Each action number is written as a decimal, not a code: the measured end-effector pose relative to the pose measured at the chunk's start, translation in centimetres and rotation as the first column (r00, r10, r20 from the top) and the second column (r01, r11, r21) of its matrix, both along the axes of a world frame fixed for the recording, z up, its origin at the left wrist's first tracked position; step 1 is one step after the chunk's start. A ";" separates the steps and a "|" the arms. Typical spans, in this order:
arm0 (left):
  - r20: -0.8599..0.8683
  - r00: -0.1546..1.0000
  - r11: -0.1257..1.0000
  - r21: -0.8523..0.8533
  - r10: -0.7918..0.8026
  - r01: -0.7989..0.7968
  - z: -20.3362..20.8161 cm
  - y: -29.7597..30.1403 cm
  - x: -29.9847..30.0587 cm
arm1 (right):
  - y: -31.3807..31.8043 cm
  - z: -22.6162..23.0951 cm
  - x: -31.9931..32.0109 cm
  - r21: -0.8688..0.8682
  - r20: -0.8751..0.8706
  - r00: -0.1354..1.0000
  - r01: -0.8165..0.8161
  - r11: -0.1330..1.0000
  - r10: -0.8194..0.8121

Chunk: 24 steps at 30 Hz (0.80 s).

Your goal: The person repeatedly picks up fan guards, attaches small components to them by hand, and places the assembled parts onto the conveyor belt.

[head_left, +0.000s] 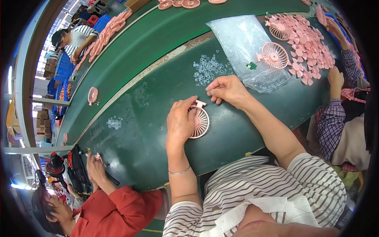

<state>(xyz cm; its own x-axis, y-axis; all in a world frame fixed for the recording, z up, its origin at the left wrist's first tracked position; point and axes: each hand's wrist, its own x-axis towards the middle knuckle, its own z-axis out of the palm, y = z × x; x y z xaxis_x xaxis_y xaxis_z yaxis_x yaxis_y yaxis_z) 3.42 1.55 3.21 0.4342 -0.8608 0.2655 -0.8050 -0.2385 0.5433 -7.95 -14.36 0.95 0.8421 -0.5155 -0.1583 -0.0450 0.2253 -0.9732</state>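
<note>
Pink fan housing (pixel 201 123) lies in front of torso, at or just above green surface (pixel 241 136). Left hand (pixel 181 120) wraps its left side; right hand (pixel 229 90) beside it, fingertips narrowed (whether small piece sits between, cannot tell). Housing looks light, stiff, probably smooth; thin ribs seem breakable, so outer rim likely best hold. On surface: loose clear rings (pixel 209 67), plastic bag (pixel 237 35), heaped pink fan blades (pixel 310 49). Beyond: green conveyor belt (pixel 134 59), blue crates (pixel 64 68). Co-worker in red (pixel 106 213) at left.
</note>
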 end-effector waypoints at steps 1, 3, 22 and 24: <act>-0.005 1.000 1.000 -0.004 0.003 -0.003 -0.1 0.0 0.1 | 0.0 -0.1 0.1 -0.004 -0.005 1.000 -0.003 1.000 0.003; -0.144 0.984 0.995 0.041 0.101 -0.096 0.3 0.0 0.0 | -0.1 -0.4 0.1 -0.002 -0.013 1.000 -0.007 1.000 0.007; -0.571 0.819 0.953 -0.212 0.058 -0.216 -1.8 -2.6 -2.4 | 0.0 -0.6 0.0 0.075 0.032 0.993 0.112 0.991 -0.114; -0.549 0.834 0.952 -0.221 0.059 -0.213 -1.8 -2.5 -2.5 | 0.0 -0.7 0.0 0.085 0.033 0.993 0.112 0.990 -0.115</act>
<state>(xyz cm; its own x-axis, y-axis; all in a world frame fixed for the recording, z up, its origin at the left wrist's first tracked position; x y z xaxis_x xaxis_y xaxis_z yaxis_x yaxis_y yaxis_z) 0.94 -0.95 1.44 0.6809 -0.7132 0.1665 -0.3440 -0.1108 0.9324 -7.99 -14.35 0.29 0.7851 -0.5944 -0.1740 0.0214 0.3068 -0.9515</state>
